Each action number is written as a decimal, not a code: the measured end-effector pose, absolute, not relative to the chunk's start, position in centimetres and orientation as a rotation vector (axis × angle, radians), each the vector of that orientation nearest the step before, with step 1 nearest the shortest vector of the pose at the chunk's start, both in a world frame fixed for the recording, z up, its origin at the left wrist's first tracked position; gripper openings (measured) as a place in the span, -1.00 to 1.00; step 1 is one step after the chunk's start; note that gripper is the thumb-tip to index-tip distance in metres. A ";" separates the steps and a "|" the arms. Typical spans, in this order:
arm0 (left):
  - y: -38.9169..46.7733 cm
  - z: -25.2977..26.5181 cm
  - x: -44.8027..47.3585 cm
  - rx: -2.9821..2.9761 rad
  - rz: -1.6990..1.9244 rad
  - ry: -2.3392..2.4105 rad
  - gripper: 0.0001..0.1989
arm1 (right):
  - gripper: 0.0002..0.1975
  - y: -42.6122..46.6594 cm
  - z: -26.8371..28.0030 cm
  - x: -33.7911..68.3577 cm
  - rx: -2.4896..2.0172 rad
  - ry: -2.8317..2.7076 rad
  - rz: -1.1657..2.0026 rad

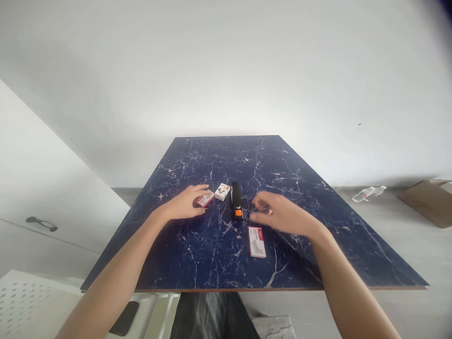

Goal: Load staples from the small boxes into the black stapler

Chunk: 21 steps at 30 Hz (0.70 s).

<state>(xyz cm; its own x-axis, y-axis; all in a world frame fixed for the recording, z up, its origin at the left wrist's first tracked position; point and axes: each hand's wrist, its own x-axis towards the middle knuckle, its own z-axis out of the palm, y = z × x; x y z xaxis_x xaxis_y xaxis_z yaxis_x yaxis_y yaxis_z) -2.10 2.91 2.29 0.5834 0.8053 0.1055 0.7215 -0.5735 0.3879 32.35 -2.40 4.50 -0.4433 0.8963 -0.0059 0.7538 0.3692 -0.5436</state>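
My left hand (186, 202) has its thumb and fingers around the two ends of a small red-and-white box (205, 199). Just right of that box stands a white box with a dark picture on it (222, 191). A black stapler (236, 200) with an orange patch at its near end lies between my hands. To the stapler's right, my right hand (273, 210) hovers, slightly blurred, fingers loosely bent and thumb apart, with nothing visible in it. Below this hand a flat red-and-white staple box (256, 242) lies on the table.
The dark blue marbled table (226, 160) reaches toward a pale wall. A clear plastic bottle (369, 193) and a cardboard box (429, 202) are on the floor at right. At left is a white cabinet with a dark handle (41, 223). A dark phone-like object (125, 318) sits lower left.
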 end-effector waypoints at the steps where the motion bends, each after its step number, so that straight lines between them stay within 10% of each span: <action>1: 3.1 2.4 -2.6 2.480 0.336 1.231 -0.38 | -0.68 -3.7 4.4 32.4 -1.374 -2.430 0.768; 21: 0.6 3.5 -1.6 2.247 0.301 1.036 0.10 | -0.74 0.3 4.1 23.1 -0.896 -2.398 0.420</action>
<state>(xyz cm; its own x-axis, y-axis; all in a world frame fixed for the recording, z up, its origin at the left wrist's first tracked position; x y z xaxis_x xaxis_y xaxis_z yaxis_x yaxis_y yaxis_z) -1.55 0.64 3.51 0.6631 0.7464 -0.0557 0.6003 -0.4859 0.6352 23.10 0.25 4.11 -0.6328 0.6763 0.3772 0.5077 0.7301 -0.4574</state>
